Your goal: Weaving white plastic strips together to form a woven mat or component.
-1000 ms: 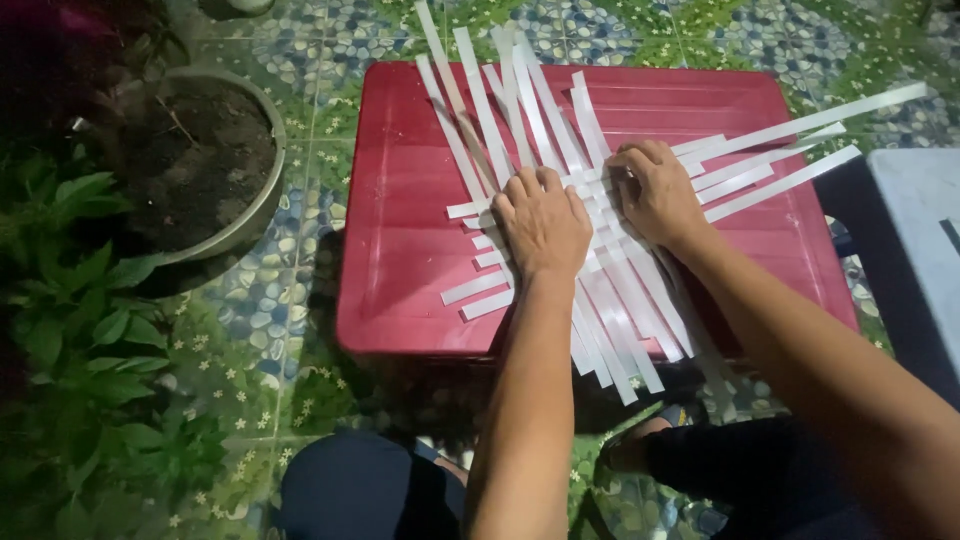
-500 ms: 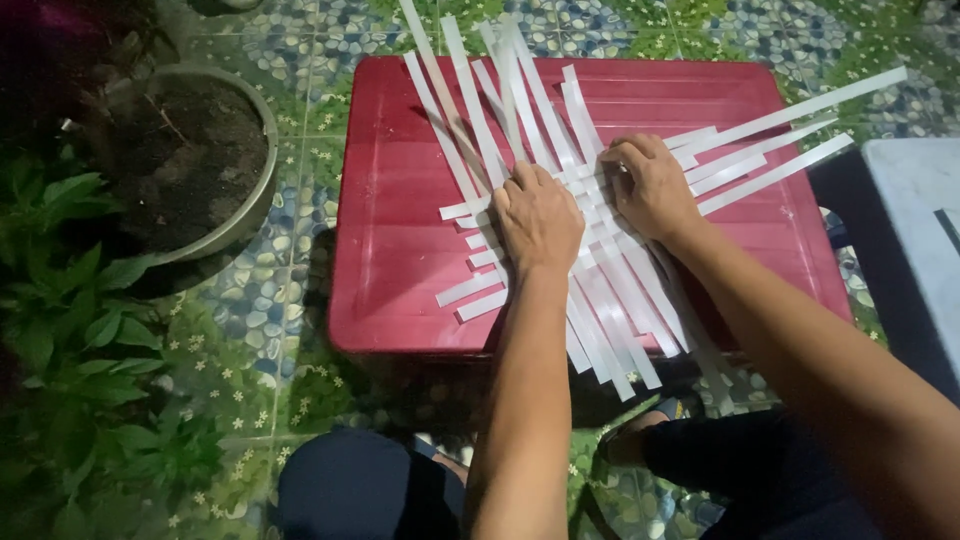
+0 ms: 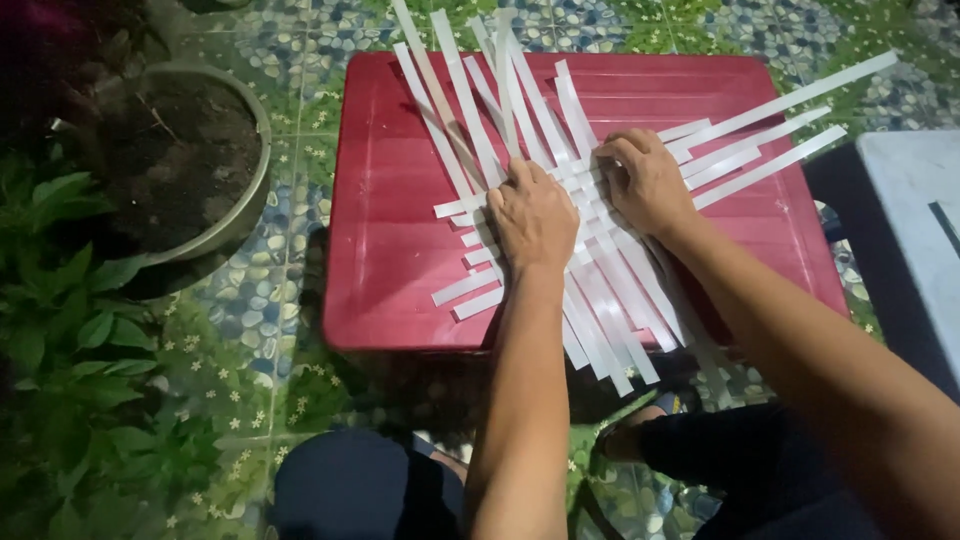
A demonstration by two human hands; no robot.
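Note:
Several long white strips (image 3: 610,300) lie crossed and interwoven on a red plastic lid-like surface (image 3: 390,250). My left hand (image 3: 532,215) rests palm down on the woven middle, fingers together, pressing the strips flat. My right hand (image 3: 645,180) sits just to its right, fingers curled over the crossing strips near where some run off to the upper right (image 3: 790,100). Other strips fan out toward the far edge (image 3: 450,90). Whether the right fingers pinch a single strip is hidden.
A round pot of dark soil (image 3: 180,160) stands at the left, with green leafy plants (image 3: 80,330) below it. Patterned floor tiles (image 3: 260,300) surround the red surface. A pale grey object (image 3: 915,220) sits at the right edge. My knees (image 3: 350,490) are below.
The view has shifted slightly, so the red surface sits a little lower left in frame. Both hands stay on the woven strips with only small finger movements.

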